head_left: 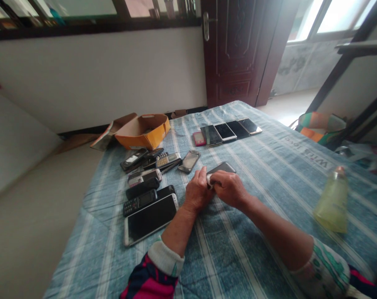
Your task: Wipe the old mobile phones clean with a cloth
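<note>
A dark smartphone [223,167] lies at the middle of the bed, its lower part hidden by my hands. My left hand [198,192] is closed at the phone's left lower edge, fingers pointing away from me. My right hand [231,189] is closed over the phone's near end, with a small white cloth or tissue [209,180] showing between the two hands. Left of my hands lies a small phone with a worn screen [189,161]. Closer in, a large white-framed phone [151,219] lies beside a black keypad phone [140,202].
Several older phones [145,177] are heaped on the left, near an open orange box [145,132]. A row of smartphones [225,132] and a small red-edged item [199,138] lie farther back. A bottle of yellowish liquid [333,203] is on the right of the striped bedspread [269,174].
</note>
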Demonstrator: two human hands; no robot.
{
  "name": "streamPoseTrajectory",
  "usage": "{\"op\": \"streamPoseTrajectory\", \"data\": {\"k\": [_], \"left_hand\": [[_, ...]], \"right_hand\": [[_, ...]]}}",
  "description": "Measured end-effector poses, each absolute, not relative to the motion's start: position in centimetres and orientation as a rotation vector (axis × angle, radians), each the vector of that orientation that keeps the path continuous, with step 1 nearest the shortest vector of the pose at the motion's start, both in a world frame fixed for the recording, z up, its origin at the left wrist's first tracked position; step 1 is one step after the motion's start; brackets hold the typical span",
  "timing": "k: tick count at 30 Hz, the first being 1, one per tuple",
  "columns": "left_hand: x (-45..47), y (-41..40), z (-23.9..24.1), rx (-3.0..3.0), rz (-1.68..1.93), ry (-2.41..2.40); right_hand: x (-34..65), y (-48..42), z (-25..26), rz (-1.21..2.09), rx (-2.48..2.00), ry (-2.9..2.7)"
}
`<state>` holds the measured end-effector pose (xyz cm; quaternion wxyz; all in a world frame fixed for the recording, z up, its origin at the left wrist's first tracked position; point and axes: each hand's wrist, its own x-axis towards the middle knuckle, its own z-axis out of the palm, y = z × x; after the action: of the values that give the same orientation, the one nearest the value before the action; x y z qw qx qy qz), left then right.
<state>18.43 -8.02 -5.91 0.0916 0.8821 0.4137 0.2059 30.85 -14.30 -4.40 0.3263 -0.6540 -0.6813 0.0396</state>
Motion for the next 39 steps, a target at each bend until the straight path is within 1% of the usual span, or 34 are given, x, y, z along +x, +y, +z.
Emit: {"op": "streamPoseTrajectory", "data": {"k": [4,8,13,20,26,34,39], "left_hand": [[18.4,-8.1,-5.6,2.605,0.601,1.209],[18.3,-8.1,-5.6,2.610,0.592,1.212],[18.3,-7.9,-5.8,2.614,0.632,1.195],[18.2,-8.0,-5.6,2.613,0.607,1.199],[18.3,-8.0,-5.8,2.629,0.608,1.197],[18.4,-8.1,-5.7,2.620,0.571,1.231],[18.4,-8.2,-5.5,2.625,0.558,1.227]], "right_hand": [[30.4,-13.9,-4.9,0.110,-1.628,-1.865],[30.3,-14.6,-4.0,0.096,-1.761,-1.943],[30.7,-15.2,-3.3,0.113,-1.801,-1.892],[30.5,-14.2,-4.8,0.113,-1.695,-1.847],[30.5,-15.0,-3.8,0.084,-1.818,-1.892],[31.1,-14.6,-3.9,0.117,-1.787,-1.756],[30.6,-14.5,-4.4,0.134,-1.713,-1.849]]}}
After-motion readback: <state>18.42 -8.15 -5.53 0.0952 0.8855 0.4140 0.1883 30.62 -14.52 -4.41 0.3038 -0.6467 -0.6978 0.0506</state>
